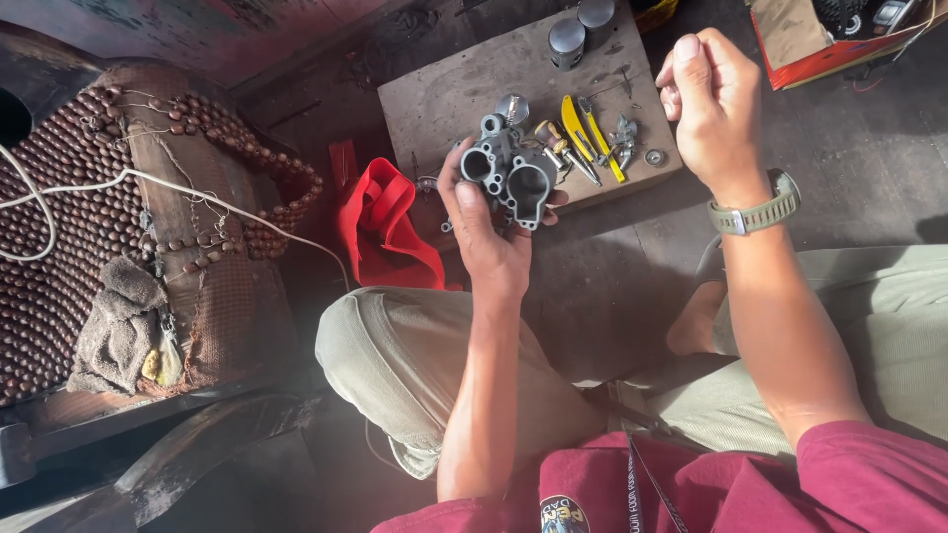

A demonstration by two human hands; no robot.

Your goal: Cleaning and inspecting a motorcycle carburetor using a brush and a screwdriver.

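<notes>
My left hand holds a grey cast-metal carburettor body with two round bores, lifted above a square wooden board. My right hand is raised to the right of it with fingers curled loosely; I cannot tell if something small is pinched in them. A grey-green watch is on that wrist. On the board lie yellow-handled screwdrivers, small metal parts and a washer.
Two grey metal cylinders stand at the board's far edge. A red plastic bag lies left of the board. A beaded seat cover with a rag fills the left. An orange box sits top right.
</notes>
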